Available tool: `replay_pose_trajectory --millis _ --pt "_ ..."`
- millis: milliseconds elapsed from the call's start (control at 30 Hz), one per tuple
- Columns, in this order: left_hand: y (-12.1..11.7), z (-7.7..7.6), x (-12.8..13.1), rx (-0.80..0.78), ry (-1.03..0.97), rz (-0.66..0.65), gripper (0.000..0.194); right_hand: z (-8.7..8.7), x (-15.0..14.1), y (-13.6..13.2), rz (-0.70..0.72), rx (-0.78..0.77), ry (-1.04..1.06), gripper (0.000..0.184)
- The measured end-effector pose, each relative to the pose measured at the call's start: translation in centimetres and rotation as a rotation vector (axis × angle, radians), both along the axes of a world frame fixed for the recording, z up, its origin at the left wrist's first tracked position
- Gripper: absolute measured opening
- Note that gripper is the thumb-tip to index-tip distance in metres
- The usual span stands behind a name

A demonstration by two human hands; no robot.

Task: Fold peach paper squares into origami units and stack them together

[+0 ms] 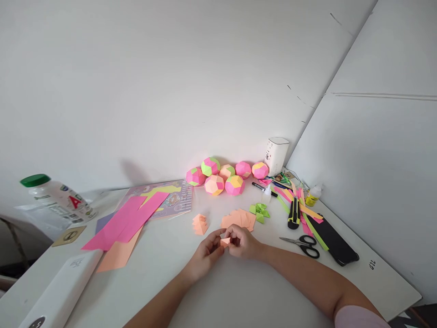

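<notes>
A small folded piece of peach paper [225, 242] is held between both hands over the middle of the table. My left hand [206, 252] pinches its left side, and my right hand [243, 243] grips the right side with fingers closed. Just beyond the hands lies a spread of peach paper pieces [244, 219], partly hidden by the right hand. To the left stands a small stack of folded peach pieces [200, 224]. Folded green paper pieces [260, 212] lie to the right of the spread.
Several multicoloured paper balls [214, 185] sit by the wall. At right are scissors [309, 246], a box cutter [293, 214], paper strips [316, 232], a black case [336, 241] and a glue bottle [313, 196]. Pink sheets [116, 223] and a white bottle [59, 200] are at left.
</notes>
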State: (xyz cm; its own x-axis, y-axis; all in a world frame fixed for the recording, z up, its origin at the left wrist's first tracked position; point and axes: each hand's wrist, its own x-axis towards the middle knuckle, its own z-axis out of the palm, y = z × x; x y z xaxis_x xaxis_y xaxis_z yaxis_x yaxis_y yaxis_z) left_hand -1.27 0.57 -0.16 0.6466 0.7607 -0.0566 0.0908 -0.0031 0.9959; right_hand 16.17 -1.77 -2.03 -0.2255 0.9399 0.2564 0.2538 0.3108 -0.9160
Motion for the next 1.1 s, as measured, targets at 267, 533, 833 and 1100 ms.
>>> replay_pose_trajectory --millis 267,533,833,1100 --pt "0.02 0.12 -0.11 -0.029 -0.008 0.01 0.04 0.19 0.12 0.09 0.02 0.017 0.02 0.026" --pt "-0.22 0.34 0.11 0.022 -0.022 0.023 0.043 0.14 0.1 0.07 0.03 0.012 -0.045 0.03" --pt "0.0 0.23 0.02 -0.066 -0.035 0.035 0.038 -0.06 0.26 0.15 0.029 0.009 -0.011 0.03" --pt "0.0 0.47 0.07 -0.039 -0.08 -0.018 0.037 -0.42 0.34 0.26 0.083 0.052 -0.043 0.033"
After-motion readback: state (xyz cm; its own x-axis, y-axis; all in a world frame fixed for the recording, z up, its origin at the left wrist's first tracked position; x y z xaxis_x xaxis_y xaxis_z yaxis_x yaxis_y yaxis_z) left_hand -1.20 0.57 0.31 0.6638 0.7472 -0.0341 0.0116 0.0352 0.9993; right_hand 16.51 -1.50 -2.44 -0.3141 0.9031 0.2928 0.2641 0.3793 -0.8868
